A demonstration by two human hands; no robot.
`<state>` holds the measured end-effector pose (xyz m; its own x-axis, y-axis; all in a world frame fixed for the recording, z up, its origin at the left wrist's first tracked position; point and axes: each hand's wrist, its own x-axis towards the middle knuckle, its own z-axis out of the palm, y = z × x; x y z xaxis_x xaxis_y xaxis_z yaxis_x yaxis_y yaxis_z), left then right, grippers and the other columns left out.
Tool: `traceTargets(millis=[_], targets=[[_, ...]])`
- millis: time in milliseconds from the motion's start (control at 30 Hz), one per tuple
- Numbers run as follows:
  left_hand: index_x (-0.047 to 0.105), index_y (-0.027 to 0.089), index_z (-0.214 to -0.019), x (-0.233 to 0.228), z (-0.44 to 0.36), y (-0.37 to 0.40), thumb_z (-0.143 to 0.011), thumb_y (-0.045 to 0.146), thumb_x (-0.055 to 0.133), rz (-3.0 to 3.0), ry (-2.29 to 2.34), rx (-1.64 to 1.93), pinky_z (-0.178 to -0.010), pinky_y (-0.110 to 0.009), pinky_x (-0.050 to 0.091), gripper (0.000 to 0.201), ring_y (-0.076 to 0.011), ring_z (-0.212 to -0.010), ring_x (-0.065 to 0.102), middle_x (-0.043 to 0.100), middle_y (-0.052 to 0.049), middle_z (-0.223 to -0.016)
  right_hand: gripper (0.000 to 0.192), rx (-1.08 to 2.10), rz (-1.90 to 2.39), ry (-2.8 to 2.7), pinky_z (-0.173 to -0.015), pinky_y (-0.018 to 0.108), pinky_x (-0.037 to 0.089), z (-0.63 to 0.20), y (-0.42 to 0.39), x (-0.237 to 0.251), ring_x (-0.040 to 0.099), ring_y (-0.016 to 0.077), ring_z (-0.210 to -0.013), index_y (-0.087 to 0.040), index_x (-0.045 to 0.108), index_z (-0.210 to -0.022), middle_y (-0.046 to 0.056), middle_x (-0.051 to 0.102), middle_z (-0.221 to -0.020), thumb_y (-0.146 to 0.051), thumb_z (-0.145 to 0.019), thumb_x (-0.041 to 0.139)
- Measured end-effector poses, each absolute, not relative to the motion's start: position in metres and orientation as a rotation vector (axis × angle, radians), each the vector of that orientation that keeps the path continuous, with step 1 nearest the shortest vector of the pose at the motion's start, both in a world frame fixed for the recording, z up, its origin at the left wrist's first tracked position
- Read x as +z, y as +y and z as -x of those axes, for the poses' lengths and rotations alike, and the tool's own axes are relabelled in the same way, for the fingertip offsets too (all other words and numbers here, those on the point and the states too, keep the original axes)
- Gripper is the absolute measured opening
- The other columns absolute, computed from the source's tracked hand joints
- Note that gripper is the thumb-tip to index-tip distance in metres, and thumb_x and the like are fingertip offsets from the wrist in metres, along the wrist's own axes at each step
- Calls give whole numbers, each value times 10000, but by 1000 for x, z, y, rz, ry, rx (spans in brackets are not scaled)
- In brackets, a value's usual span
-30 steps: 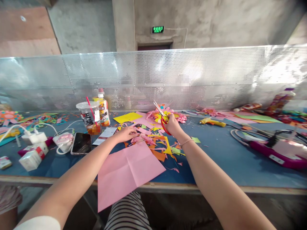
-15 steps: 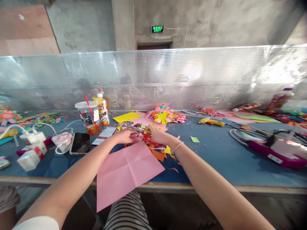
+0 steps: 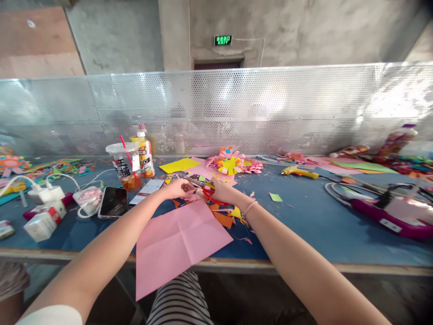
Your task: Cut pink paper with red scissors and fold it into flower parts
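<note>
My blue table [image 3: 304,225] carries the pink sheet [image 3: 181,241]; left of it my phone [image 3: 113,201], behind that a drink cup [image 3: 123,166].

Open blue surface [image 3: 314,221] lies to the right of the right hand [image 3: 219,189], bare but for one small green paper scrap [image 3: 275,197]. Farther right, a magenta tool with looped black cables [image 3: 379,205] blocks passage. A yellow glue gun [image 3: 299,172] lies behind that bare patch, near the perforated metal screen [image 3: 237,113], which closes off the far edge entirely. Left of the left hand [image 3: 176,188], the way is crowded: black phone [image 3: 113,201], white card [image 3: 146,192], clear plastic cup with red straw [image 3: 123,166], orange bottle [image 3: 145,155], white chargers [image 3: 50,195]. The near edge is covered by a creased pink paper sheet [image 3: 179,241], flat and passable above. Cut paper scraps [image 3: 223,214] litter the middle.
</note>
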<state>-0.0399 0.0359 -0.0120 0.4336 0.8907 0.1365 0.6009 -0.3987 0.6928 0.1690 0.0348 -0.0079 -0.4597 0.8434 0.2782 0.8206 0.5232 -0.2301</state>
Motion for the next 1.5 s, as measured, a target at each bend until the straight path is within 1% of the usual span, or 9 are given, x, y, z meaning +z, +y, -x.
traceTargets(millis=[200, 333, 533, 667, 867, 1067, 1233, 1333, 1500], targets=[[596, 119, -896, -14, 39, 37, -568, 119, 617, -2108, 1188, 692, -606, -247, 448, 328, -131, -690, 575, 638, -49, -807, 284, 155, 1417, -2387, -493, 197, 309, -170, 38, -8, 547, 142, -659, -134, 486, -894, 93, 608, -806, -370, -738, 517], [602, 119, -875, -14, 37, 36, -572, 240, 655, -2186, 1179, 665, -644, -263, 447, 330, -154, -731, 582, 635, -60, -817, 273, 169, 1429, -2346, -514, 192, 323, -172, 43, -10, 555, 146, -709, -136, 491, -907, 93, 607, -868, -335, -725, 530], [620, 174, -877, -14, 37, 33, -564, 388, 663, -2413, 1150, 661, -778, -277, 407, 382, -180, -892, 554, 619, -58, -942, 296, 176, 1464, -2271, -549, 194, 341, -177, 51, -9, 551, 154, -749, -126, 485, -950, 84, 608, -874, -246, -686, 544], [601, 167, -905, -14, 39, 35, -567, 327, 674, -2302, 1159, 702, -783, -279, 412, 382, -170, -880, 566, 627, -55, -946, 330, 175, 1448, -2206, -603, 203, 367, -182, 54, -6, 545, 166, -808, -120, 473, -977, 104, 592, -940, -196, -663, 540], [588, 153, -934, -13, 42, 42, -614, 286, 640, -2187, 1255, 912, -789, -284, 422, 351, -180, -923, 557, 614, -69, -998, 272, 175, 1407, -2190, -627, 215, 377, -188, 58, -4, 545, 165, -789, -119, 476, -923, 91, 595, -892, -225, -681, 538], [552, 135, -967, -12, 43, 44, -656, 243, 581, -1998, 1455, 1062, -663, -266, 463, 330, -172, -822, 582, 624, -73, -944, 280, 275, 1349, -2440, -564, 205, 353, -186, 50, -4, 546, 153, -720, -146, 471, -899, 67, 609, -840, -336, -707, 543], [597, 136, -835, -14, 46, 48, -648, 247, 567, -2052, 1500, 1034, -664, -255, 452, 220, -163, -766, 582, 645, -49, -812, 352, 271, 1410, -2522, -515, 201, 333, -184, 43, -5, 549, 157, -690, -165, 455, -916, 73, 606, -840, -429, -698, 537], [612, 140, -805, -18, 49, 52, -641, 283, 557, -2075, 1546, 1002, -605, -243, 443, 225, -155, -697, 575, 634, -28, -720, 381, 271, 1424, -2537, -486, 202, 316, -182, 40, -4, 549, 158, -669, -161, 448, -922, 80, 605, -845, -428, -674, 561], [627, 142, -729, -19, 53, 52, -626, 242, 552, -2109, 1589, 923, -527, -214, 410, 161, -125, -589, 541, 612, -19, -645, 361, 243, 1393, -2573, -464, 210, 296, -180, 37, -4, 535, 150, -618, -150, 461, -914, 81, 608, -823, -404, -676, 557]])
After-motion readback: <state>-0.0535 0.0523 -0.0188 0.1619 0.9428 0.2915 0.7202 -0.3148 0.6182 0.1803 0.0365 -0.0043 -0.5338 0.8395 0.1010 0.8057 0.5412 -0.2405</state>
